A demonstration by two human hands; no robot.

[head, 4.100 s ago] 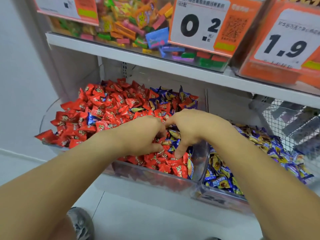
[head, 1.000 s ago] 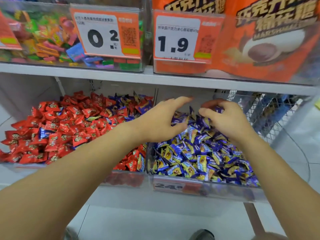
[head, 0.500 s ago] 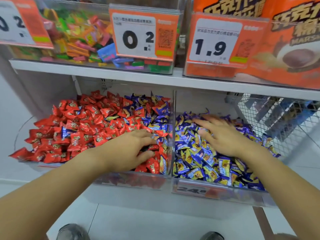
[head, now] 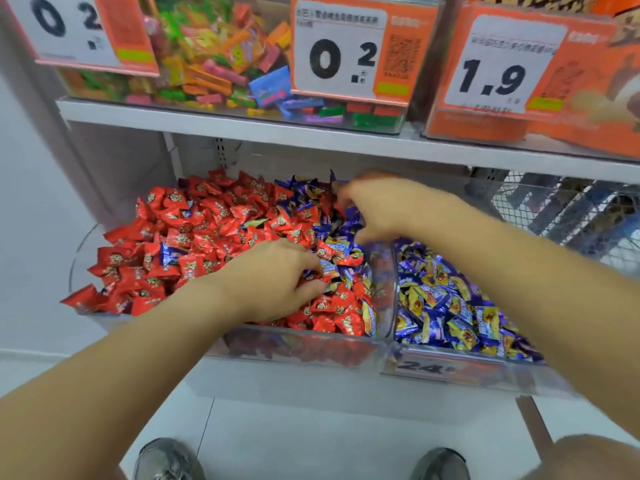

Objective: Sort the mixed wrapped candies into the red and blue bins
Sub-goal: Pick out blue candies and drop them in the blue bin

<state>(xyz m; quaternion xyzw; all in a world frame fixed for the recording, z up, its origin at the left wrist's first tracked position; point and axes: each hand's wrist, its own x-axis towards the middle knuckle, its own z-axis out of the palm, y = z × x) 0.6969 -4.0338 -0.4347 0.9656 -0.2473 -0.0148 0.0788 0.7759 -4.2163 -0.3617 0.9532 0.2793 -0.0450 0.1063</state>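
Observation:
The left clear bin [head: 294,346] holds mostly red wrapped candies [head: 194,230], with blue wrapped candies [head: 304,192] mixed in along its back right and front right. The right clear bin [head: 460,370] holds blue-and-yellow wrapped candies [head: 446,306]. My left hand [head: 273,282] rests in the red bin, its thumb and forefinger closing on a blue candy [head: 329,270]. My right hand [head: 388,209], blurred, reaches across the divider [head: 384,292] into the back right of the red bin, fingers curled down among the blue candies there. Whether it holds one is hidden.
A white shelf [head: 311,136] runs just above the bins, carrying a clear box of mixed coloured sweets [head: 221,64], price cards and an orange marshmallow box [head: 571,98]. A wire mesh basket [head: 568,209] stands at the right. My shoes [head: 166,459] show on the floor below.
My right hand has moved left from the blue bin into the back right of the red bin. My left hand has stayed in the red bin, its fingers now closing round a blue candy.

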